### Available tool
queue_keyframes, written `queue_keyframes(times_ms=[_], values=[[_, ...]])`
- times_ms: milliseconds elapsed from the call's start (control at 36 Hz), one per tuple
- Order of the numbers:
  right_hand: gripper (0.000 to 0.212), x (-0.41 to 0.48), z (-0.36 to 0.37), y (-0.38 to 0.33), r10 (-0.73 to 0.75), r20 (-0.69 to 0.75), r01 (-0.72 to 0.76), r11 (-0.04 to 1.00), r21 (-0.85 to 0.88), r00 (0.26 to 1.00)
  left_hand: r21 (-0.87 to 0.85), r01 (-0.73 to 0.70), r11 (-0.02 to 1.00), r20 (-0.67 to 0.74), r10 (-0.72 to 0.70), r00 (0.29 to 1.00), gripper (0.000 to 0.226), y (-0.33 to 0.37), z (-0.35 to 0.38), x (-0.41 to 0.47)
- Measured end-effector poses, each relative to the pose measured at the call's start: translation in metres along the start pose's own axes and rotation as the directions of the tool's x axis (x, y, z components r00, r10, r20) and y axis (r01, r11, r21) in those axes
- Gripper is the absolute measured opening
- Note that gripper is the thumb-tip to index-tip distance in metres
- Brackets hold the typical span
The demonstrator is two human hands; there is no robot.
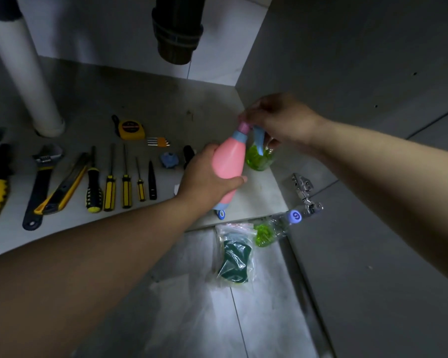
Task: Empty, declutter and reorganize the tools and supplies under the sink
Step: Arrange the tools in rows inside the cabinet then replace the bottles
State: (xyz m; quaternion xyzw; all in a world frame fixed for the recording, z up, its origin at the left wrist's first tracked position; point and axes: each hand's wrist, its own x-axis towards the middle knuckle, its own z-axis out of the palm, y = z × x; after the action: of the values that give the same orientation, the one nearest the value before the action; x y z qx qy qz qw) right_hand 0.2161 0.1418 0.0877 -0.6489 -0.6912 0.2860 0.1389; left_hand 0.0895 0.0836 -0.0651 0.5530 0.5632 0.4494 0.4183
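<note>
This was the cupboard under a household sink, seen from its open front. A dark drain trap point(177, 29) hung at top centre, and a white pipe point(23, 73) met the cupboard floor point(166, 99) at upper left. A grey side panel point(347, 60) filled the right, with a metal door hinge point(305, 193) below it. Hand tools point(126, 187) lay in a row at left, and floor tiles point(217, 319) showed at the bottom.

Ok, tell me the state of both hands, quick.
Left hand: grips the pink bottle round its body.
Right hand: pinches the top of the same bottle.
</note>
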Motion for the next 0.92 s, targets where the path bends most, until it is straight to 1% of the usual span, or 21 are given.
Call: queue_keyframes(times_ms=[83,139,194,250,333,417,472,611,722,833,917], values=[[0.018,0.009,-0.001,0.006,0.012,-0.062,-0.012,1.0,0.0,0.998,0.023,-0.021,1.0,0.006,0.021,1.0,0.08,0.003,0.001,0.004],[0.018,0.016,-0.005,0.012,-0.011,-0.107,0.002,0.997,-0.075,0.994,0.018,-0.044,0.999,0.001,0.044,0.999,0.083,0.005,0.002,0.007],[0.019,0.022,-0.01,0.017,-0.048,-0.182,0.019,0.988,-0.156,0.982,0.056,-0.076,0.996,-0.022,0.077,0.997,0.083,0.008,0.003,0.011],[0.018,0.028,-0.014,0.021,-0.077,-0.285,0.012,0.974,-0.226,0.956,0.121,-0.074,0.99,-0.075,0.083,0.994,0.079,0.01,0.006,0.014],[0.025,0.037,-0.016,0.028,-0.073,-0.422,-0.038,0.968,-0.249,0.904,0.109,-0.002,0.994,-0.154,0.019,0.988,0.067,0.014,0.009,0.015],[0.028,0.044,-0.013,0.038,-0.044,-0.509,-0.095,0.965,-0.243,0.86,0.121,0.015,0.992,-0.143,0.002,0.99,0.049,0.013,0.012,0.016],[0.029,0.048,-0.009,0.045,-0.023,-0.527,-0.122,0.963,-0.239,0.849,0.158,0.005,0.987,-0.139,0.017,0.99,0.039,0.011,0.014,0.017],[0.033,0.057,0.008,0.056,0.024,-0.511,-0.167,0.957,-0.235,0.859,0.184,-0.012,0.983,-0.128,0.036,0.991,0.026,0.006,0.014,0.017],[0.033,0.06,0.018,0.061,0.031,-0.484,-0.152,0.965,-0.213,0.875,0.22,-0.043,0.975,-0.095,0.065,0.993,0.018,0.001,0.006,0.017],[0.037,0.058,0.023,0.065,0.053,-0.461,-0.147,0.974,-0.17,0.886,0.253,-0.058,0.966,-0.106,0.087,0.991,0.015,-0.004,0.001,0.018],[0.03,0.058,0.024,0.067,0.033,-0.458,-0.132,0.974,-0.187,0.888,0.272,-0.033,0.962,-0.136,0.073,0.988,0.015,-0.008,-0.002,0.019]])
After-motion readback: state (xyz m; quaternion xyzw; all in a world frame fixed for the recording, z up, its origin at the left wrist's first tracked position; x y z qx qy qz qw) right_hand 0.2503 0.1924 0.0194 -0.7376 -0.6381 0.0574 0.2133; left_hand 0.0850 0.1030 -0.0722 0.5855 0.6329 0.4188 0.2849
